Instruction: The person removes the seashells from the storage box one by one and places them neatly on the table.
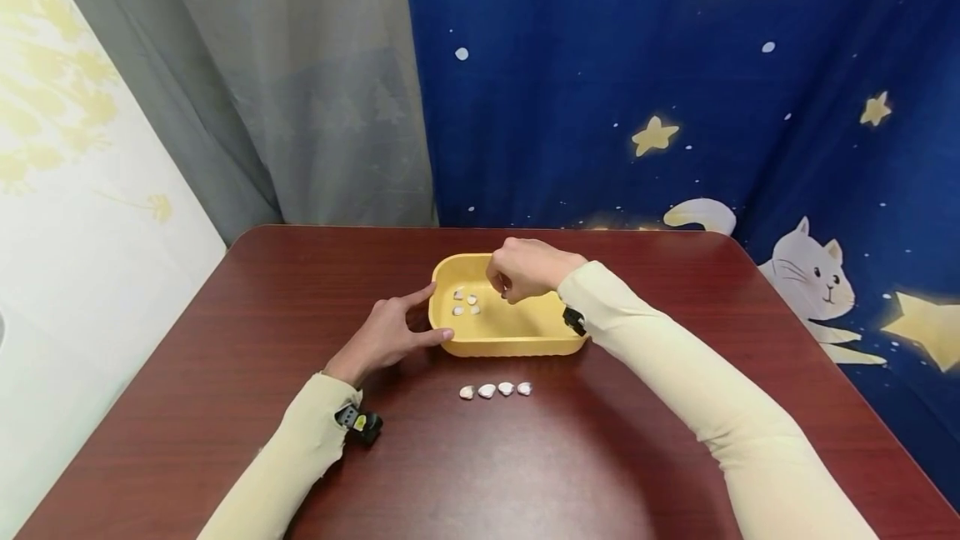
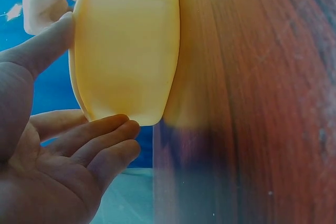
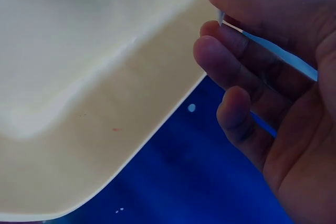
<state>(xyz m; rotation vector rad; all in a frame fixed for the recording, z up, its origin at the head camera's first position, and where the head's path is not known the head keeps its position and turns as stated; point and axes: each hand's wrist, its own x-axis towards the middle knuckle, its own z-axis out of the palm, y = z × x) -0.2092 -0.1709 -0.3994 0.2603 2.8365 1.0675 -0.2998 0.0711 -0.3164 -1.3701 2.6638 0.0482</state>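
Observation:
A yellow plastic basin (image 1: 513, 347) sits on the table. My left hand (image 1: 386, 333) steadies its left end, thumb at the near corner of the rim and fairly straight fingers against the end wall. The left wrist view shows that thumb on the rim and the fingertips along the outer wall. Over the basin's middle, my right hand (image 1: 528, 267) pinches a small pale piece (image 3: 221, 16) between thumb and index finger, mostly hidden by them. Several small shiny pale pieces (image 1: 472, 300) lie inside at the left. More such pieces (image 1: 487, 391) form a row before the basin.
The dark red-brown wooden table (image 1: 570, 473) runs back to a grey curtain (image 1: 337, 140) and a blue star-patterned curtain (image 1: 555, 107). A white wall (image 1: 90, 248) with a yellow pattern stands at the left. Each wrist carries a small black device.

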